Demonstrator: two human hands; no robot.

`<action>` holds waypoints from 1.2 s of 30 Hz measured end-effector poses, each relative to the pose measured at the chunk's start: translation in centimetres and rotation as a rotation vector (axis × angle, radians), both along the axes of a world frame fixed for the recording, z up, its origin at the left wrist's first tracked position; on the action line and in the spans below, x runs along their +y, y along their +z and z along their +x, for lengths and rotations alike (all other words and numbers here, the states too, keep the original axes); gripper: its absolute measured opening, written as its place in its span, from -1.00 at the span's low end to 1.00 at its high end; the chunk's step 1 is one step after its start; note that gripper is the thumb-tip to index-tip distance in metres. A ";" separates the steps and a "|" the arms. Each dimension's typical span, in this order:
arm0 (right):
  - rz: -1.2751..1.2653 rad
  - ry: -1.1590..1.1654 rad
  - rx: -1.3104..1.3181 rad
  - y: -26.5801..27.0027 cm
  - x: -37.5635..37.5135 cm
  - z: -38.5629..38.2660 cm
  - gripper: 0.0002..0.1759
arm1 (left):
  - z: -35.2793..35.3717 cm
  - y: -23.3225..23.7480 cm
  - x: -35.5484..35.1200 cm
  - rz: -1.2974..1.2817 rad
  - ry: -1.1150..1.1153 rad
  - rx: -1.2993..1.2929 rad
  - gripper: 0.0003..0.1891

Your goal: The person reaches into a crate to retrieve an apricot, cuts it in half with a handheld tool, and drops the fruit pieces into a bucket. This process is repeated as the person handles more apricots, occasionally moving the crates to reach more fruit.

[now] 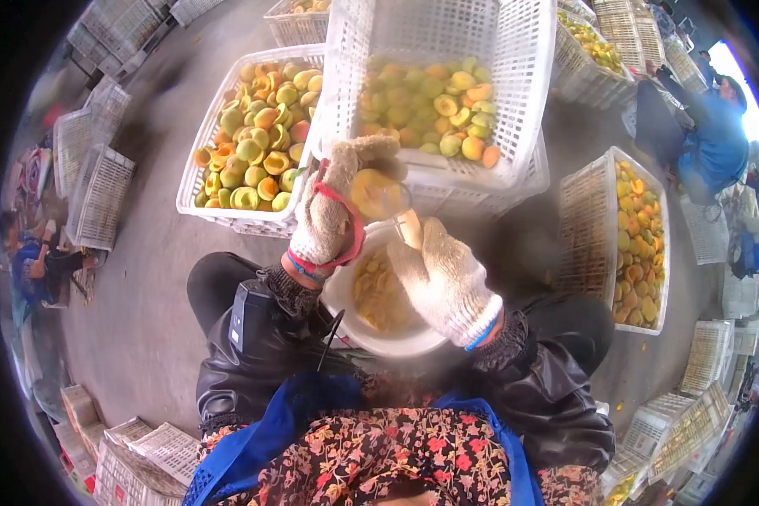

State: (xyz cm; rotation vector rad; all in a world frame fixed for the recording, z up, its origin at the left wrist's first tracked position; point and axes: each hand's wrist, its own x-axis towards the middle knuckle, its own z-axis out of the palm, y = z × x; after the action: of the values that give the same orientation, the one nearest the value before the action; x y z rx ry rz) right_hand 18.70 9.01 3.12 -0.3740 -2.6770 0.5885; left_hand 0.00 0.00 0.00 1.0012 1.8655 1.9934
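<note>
The left hand (329,211), in a white knit glove with red trim, curls its fingers around a yellow peach half (375,194) at the centre of the frame. The cut face is turned towards the camera. The right hand (443,282), also gloved, is closed around a small tool (409,228) with a pale handle. The tool's tip meets the lower right edge of the peach half, and its working end is too hidden to make out.

Directly below both hands, between the person's knees, sits a white bucket (354,325) holding pale yellow fruit scraps. Just above the hands, a tilted white crate (523,51) holds green and yellow peaches. In the upper left, a second crate (202,160) is full of halved peaches. At the right of the frame, a third crate (582,211) holds more halves. Another person in blue (717,139) crouches in the upper right corner.
</note>
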 end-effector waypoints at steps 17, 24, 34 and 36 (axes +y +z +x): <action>-0.161 0.154 -0.035 0.4 -1.1 0.1 -0.70 | 3.3 -2.2 -1.7 0.308 -0.355 -0.630 -0.46; 0.063 0.177 0.038 -2.4 -1.9 0.1 -0.74 | 5.0 -1.0 0.0 0.341 -0.093 -0.603 -0.66; -2.609 0.320 -0.346 0.5 0.1 0.2 -0.65 | 5.2 1.2 0.5 0.341 -0.162 -0.748 -0.62; -2.736 0.362 -0.262 0.6 0.3 0.2 -0.67 | 4.5 1.1 1.1 0.613 -0.565 -1.150 -0.57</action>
State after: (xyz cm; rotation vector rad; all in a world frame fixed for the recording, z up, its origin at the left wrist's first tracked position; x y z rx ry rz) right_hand 18.91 9.31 3.75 -0.3745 -0.0220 3.5442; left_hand 4.53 1.11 1.14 0.2358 0.3412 2.0406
